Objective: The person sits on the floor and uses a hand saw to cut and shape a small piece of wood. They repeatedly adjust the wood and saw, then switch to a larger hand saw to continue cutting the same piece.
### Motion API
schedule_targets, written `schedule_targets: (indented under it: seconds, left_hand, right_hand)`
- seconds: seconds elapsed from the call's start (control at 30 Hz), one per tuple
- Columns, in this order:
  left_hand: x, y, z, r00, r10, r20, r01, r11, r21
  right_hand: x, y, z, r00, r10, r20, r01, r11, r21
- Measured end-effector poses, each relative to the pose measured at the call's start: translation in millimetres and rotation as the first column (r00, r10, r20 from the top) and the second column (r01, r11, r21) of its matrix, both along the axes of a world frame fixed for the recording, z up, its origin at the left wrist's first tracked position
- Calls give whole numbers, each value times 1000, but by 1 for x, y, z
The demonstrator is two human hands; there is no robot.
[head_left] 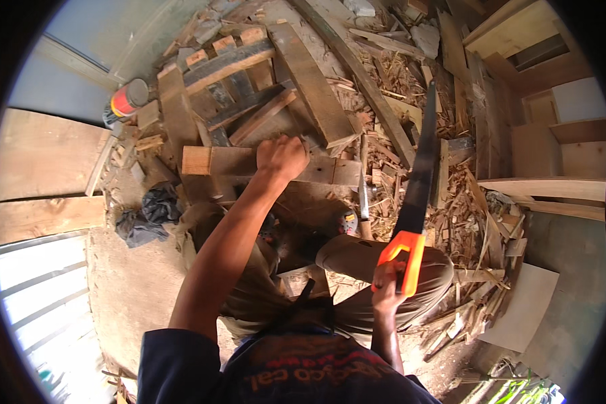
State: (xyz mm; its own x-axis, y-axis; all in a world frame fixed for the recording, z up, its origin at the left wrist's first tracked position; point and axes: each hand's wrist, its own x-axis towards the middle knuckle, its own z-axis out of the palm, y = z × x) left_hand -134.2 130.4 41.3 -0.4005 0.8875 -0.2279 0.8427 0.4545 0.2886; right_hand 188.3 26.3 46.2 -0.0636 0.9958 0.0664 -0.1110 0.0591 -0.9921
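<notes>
In my right hand (387, 288) is a handsaw with an orange handle (416, 259). My fingers wrap round the handle, and its long dark blade (421, 161) points away from me, tilted a little right, apart from the wood. My left hand (283, 158) is closed over the top of a short wooden beam (232, 161) lying crosswise in front of me. The fingertips are hidden on the beam's far side. Just right of the beam is a slim tool (363, 195) with a metal blade and what looks like a wooden handle.
Beyond the beam lie stacked planks (310, 81) and a slatted wooden frame (229, 67). Wood chips (384, 161) cover the ground to the right. A can (129, 97) and a dark crumpled cloth or bag (148, 212) are at left; wooden shelving (539, 145) stands at right.
</notes>
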Motion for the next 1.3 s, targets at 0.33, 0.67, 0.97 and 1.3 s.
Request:
schedule_targets:
  seconds: [0.33,0.67,0.97,1.3]
  left_hand:
    - [-47,52,37,994,110,-2,-109,990,89]
    - [-47,64,38,965,218,143,-249,934,257]
    - [-55,66,9,998,-51,30,40,957,289]
    - [-52,61,32,998,-9,66,-8,969,246]
  right_hand:
    - [-2,17,8,976,123,180,-152,976,156]
    - [-61,-24,39,978,163,127,-168,985,31]
    - [-82,8,12,973,100,207,-111,993,40]
    - [-93,67,43,687,90,722,-429,851,303]
